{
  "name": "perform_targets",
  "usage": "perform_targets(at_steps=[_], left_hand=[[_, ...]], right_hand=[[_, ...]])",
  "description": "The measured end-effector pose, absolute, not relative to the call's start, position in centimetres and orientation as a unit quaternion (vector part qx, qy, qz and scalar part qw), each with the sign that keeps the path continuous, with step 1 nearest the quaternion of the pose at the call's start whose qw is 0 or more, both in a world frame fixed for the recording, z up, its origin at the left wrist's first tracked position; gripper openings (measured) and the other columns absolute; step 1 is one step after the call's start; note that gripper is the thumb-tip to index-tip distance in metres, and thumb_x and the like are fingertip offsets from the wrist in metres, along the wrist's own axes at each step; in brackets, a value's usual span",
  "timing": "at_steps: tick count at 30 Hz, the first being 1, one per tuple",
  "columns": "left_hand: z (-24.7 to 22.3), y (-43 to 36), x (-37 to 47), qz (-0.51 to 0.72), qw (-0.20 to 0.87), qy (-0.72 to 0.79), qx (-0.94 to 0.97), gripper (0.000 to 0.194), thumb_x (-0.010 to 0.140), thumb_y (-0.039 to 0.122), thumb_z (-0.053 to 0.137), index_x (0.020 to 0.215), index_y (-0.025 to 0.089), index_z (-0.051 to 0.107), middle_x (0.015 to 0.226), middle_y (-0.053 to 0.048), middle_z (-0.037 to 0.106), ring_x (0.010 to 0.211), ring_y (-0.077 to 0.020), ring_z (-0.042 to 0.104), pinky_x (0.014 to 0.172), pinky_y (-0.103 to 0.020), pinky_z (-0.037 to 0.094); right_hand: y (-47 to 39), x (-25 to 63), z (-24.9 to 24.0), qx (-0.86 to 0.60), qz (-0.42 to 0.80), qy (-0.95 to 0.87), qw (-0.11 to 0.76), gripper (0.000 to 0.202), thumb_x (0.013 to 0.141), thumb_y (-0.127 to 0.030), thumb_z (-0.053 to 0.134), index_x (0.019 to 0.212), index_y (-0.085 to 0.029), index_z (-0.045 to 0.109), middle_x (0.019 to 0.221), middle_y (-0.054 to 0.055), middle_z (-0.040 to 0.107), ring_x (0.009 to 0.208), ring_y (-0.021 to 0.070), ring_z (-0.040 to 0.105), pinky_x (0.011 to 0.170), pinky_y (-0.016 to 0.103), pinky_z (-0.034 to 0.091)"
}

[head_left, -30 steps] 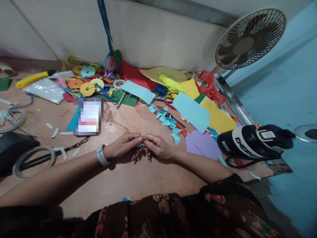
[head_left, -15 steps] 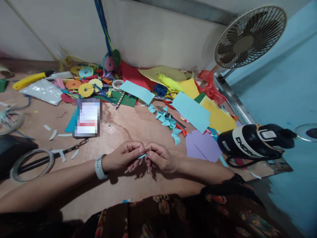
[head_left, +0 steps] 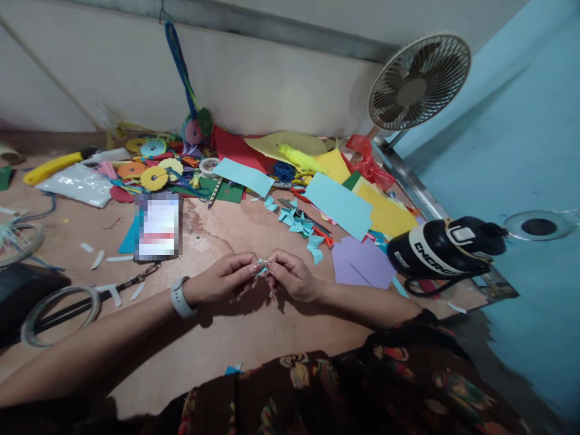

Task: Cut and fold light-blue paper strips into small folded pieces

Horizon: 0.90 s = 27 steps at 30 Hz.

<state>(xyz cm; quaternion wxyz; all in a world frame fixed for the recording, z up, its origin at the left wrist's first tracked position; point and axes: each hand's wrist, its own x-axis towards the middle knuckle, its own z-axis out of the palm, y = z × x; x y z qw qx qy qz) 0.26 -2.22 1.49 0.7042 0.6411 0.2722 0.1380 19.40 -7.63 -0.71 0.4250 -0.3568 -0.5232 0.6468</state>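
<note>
Between my two hands is a small piece of light blue paper (head_left: pixel 261 266), mostly covered by the fingertips. My left hand (head_left: pixel 230 277), with a pale watch on its wrist, pinches it from the left between thumb and index finger. From the right, my right hand (head_left: pixel 292 277) pinches the same piece, the other fingers curled below. Just beyond the hands lie several small folded light blue paper pieces (head_left: pixel 296 222) beside scissors with orange handles (head_left: pixel 324 232). A larger light blue sheet (head_left: pixel 341 204) rests behind them.
Purple paper (head_left: pixel 362 263) and a black bottle (head_left: pixel 435 251) lie to the right. A phone (head_left: pixel 157 228), tape rings (head_left: pixel 61 341) and paper scraps are on the left. Yarn, round yellow cutouts (head_left: pixel 154 178) and coloured sheets line the wall; a fan (head_left: pixel 419 84) stands back right.
The camera view has shifted slightly. Both hands stay together, their fingertips moved a little on the blue paper, which now shows as a small patch between the thumbs.
</note>
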Motion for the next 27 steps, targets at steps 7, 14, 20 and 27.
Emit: perform_targets(at_steps=[7, 14, 20, 27], left_hand=[[2.0, -2.1, 1.0, 0.158, 0.604, 0.260, 0.736, 0.048, 0.096, 0.059, 0.043, 0.072, 0.018, 0.051, 0.057, 0.002, 0.052, 0.050, -0.0097, 0.047, 0.048, -0.022, 0.036], [1.3, -1.6, 1.1, 0.203, 0.605, 0.316, 0.702, 0.040, 0.097, 0.050, 0.044, 0.071, 0.019, 0.047, 0.059, 0.003, 0.049, 0.050, -0.0104, 0.046, 0.049, -0.023, 0.038], [1.0, -2.1, 1.9, 0.178, 0.683, 0.300, 0.642, 0.047, 0.095, 0.062, 0.038, 0.081, 0.020, 0.051, 0.062, 0.001, 0.051, 0.051, -0.0127, 0.047, 0.047, -0.024, 0.039], [1.7, -2.4, 2.6, 0.155, 0.543, 0.305, 0.767, 0.038, 0.100, 0.044, 0.039, 0.072, 0.020, 0.049, 0.058, 0.003, 0.050, 0.054, -0.0128, 0.047, 0.054, -0.024, 0.037]], right_hand=[[-7.9, 20.5, -0.2, -0.380, 0.595, -0.559, 0.434, 0.039, 0.093, -0.058, 0.051, 0.082, -0.020, 0.048, 0.064, -0.006, 0.053, 0.048, 0.0070, 0.054, 0.047, 0.020, 0.047], [-7.4, 21.6, -0.5, -0.443, 0.534, -0.540, 0.477, 0.038, 0.092, -0.056, 0.052, 0.079, -0.020, 0.049, 0.063, -0.006, 0.053, 0.048, 0.0070, 0.053, 0.048, 0.020, 0.045], [-7.6, 21.3, -0.3, -0.433, 0.555, -0.552, 0.447, 0.040, 0.092, -0.058, 0.052, 0.079, -0.020, 0.048, 0.063, -0.006, 0.054, 0.049, 0.0078, 0.054, 0.046, 0.020, 0.044], [-7.9, 21.4, -0.8, -0.447, 0.523, -0.567, 0.454, 0.035, 0.095, -0.052, 0.049, 0.079, -0.020, 0.047, 0.062, -0.006, 0.052, 0.046, 0.0077, 0.052, 0.043, 0.020, 0.043]])
